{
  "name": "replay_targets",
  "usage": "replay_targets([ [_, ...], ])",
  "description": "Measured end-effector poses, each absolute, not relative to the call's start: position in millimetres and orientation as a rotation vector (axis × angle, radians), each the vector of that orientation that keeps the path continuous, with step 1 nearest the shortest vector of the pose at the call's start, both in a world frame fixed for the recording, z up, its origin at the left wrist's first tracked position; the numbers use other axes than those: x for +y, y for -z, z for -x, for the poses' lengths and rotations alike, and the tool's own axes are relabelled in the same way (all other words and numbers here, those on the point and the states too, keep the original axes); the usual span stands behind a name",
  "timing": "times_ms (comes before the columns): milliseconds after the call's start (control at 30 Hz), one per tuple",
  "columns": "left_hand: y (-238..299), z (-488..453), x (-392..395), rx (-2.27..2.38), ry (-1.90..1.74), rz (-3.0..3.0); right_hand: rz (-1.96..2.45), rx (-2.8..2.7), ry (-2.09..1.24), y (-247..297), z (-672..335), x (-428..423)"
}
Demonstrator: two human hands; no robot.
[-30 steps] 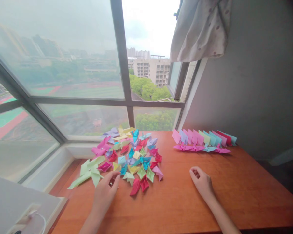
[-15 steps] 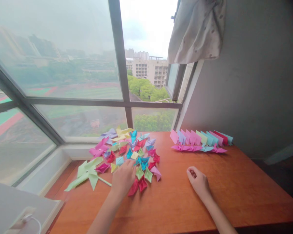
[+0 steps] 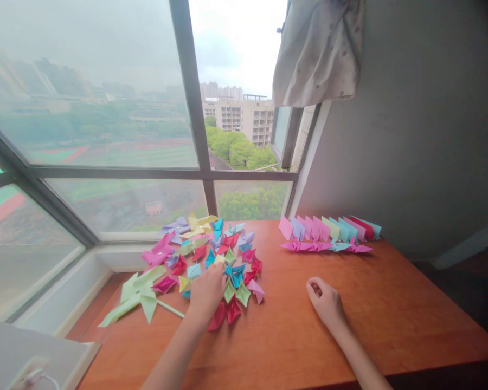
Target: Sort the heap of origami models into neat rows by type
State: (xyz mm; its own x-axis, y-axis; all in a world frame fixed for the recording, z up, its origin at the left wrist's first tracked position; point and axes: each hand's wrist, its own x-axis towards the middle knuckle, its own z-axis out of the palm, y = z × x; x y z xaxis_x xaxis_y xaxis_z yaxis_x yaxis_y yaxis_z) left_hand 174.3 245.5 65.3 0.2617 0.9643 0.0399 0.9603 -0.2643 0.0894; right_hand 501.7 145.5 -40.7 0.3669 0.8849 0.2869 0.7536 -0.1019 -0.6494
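Note:
My left hand (image 3: 205, 292) lies on top of a heap of small folded paper pieces (image 3: 231, 260) in many colours, on a wooden table (image 3: 293, 336). Its fingers reach into the heap and are hidden from here, so I cannot see whether they hold a piece. My right hand (image 3: 326, 303) rests on the bare wood to the right of the heap, fingers curled into a loose fist with nothing visible in them. A light green paper pinwheel on a stick (image 3: 136, 292) lies left of my left hand.
A row of folded papers in pink, green, blue and red (image 3: 329, 235) stands at the table's far right, by the grey wall (image 3: 423, 135). A big window (image 3: 106, 135) runs along the far edge. A curtain (image 3: 317, 54) hangs above. A white object (image 3: 20, 357) sits at lower left.
My left hand moved right and forward from beside the pinwheel onto the paper heap. The right hand stayed curled on the table. The view drifted slightly.

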Motion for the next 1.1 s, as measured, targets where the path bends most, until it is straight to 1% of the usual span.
replay_targets([
  [100,-66.6,-174.9,244.7,1.863,-0.182,-2.468,1.874,-1.416,-0.227,41.0,-501.7,145.6],
  [267,-79.7,-170.9,238.6,1.834,-0.365,-2.515,1.876,-1.331,-0.284,39.7,-503.4,146.6],
  [367,-85.4,-166.4,231.9,1.707,-0.669,-2.409,1.867,-1.257,-0.339,35.5,-502.8,147.2],
  [467,-85.3,-167.5,219.5,1.396,-0.941,-2.021,1.807,-1.204,-0.412,22.9,-491.7,145.0],
  [600,-79.0,-180.6,192.2,0.989,-0.914,-1.572,1.604,-1.262,-0.666,-12.3,-454.9,133.4],
  [767,-60.4,-198.5,156.4,0.895,-0.796,-1.409,1.257,-1.327,-1.045,-50.0,-408.7,115.0],
  [900,-41.6,-204.3,137.8,0.887,-0.744,-1.373,1.257,-1.222,-1.187,-43.3,-393.5,108.2],
  [1100,-27.0,-202.0,125.1,0.895,-0.644,-1.318,1.292,-1.005,-1.306,-23.5,-387.8,103.7],
])
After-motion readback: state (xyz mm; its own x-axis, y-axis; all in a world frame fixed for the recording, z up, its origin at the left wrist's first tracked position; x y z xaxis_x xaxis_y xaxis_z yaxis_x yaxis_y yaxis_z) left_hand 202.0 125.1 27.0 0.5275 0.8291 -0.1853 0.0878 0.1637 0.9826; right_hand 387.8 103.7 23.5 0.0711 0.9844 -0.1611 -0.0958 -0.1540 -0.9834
